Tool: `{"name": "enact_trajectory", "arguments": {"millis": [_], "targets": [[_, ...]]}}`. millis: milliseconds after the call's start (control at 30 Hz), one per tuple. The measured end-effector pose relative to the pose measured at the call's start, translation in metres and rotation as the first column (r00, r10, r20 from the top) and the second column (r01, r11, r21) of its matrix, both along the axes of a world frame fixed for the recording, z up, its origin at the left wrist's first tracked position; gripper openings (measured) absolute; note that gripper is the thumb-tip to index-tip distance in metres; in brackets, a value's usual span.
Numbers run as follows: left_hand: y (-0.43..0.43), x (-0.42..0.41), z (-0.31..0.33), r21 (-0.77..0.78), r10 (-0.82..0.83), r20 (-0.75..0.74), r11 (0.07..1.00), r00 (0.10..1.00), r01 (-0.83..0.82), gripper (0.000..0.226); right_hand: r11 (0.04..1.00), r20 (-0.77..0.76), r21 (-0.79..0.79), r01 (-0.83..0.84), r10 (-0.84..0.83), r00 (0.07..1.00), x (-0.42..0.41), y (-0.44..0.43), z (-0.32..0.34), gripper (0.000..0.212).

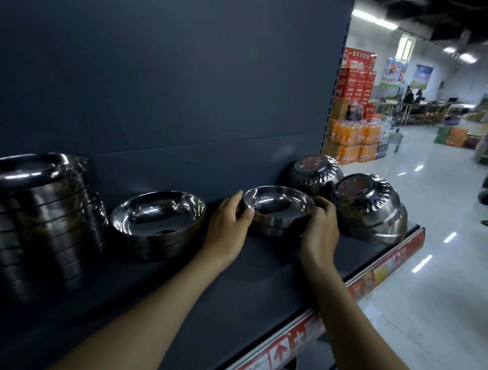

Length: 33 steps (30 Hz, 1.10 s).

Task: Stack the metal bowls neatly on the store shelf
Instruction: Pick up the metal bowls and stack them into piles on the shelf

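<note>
A small shiny metal bowl [278,204] sits upright on the dark shelf [261,275], apparently on top of another bowl. My left hand [228,227] grips its left rim and my right hand [321,230] grips its right rim. To the left stands a short stack of wider bowls [158,221], and at the far left a tall stack of bowls [33,219]. Two piles of embossed bowls lie upside down to the right, one at the back [314,173] and one nearer the shelf edge [367,207].
The shelf's dark back panel [187,76] rises behind the bowls. A red price strip [312,332] runs along the shelf's front edge. To the right lies the store aisle with a glossy floor [425,259] and stacked drink crates [352,141].
</note>
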<state>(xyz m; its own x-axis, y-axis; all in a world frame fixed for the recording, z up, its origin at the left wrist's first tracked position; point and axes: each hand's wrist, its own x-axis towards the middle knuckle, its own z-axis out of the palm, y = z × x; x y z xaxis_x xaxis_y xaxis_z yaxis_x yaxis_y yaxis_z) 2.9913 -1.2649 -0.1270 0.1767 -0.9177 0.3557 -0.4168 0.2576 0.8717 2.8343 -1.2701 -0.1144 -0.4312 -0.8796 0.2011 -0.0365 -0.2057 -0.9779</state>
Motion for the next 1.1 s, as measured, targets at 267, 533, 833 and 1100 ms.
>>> {"name": "enact_trajectory", "arguments": {"millis": [267,533,833,1100], "targets": [[-0.006,-0.001,-0.007,0.014,-0.102,-0.178,0.994,0.979,0.106,0.087,1.0,0.036,-0.023,-0.01,0.011,0.999,0.0,0.002,0.002,0.031],[0.027,-0.028,0.026,-0.229,-0.079,-0.14,0.972,0.987,0.045,0.075,0.96,0.064,-0.276,0.049,-0.033,0.997,0.001,0.027,0.021,0.039],[0.08,-0.001,0.07,-0.428,0.032,-0.154,0.899,0.988,-0.096,0.067,0.878,0.055,-0.478,-0.02,0.052,0.997,0.033,0.065,0.073,0.047],[0.159,0.099,0.097,-0.622,0.316,-0.045,0.734,0.948,-0.274,0.055,0.728,-0.172,-0.526,-0.439,0.415,0.893,0.119,0.113,0.089,0.077]]}}
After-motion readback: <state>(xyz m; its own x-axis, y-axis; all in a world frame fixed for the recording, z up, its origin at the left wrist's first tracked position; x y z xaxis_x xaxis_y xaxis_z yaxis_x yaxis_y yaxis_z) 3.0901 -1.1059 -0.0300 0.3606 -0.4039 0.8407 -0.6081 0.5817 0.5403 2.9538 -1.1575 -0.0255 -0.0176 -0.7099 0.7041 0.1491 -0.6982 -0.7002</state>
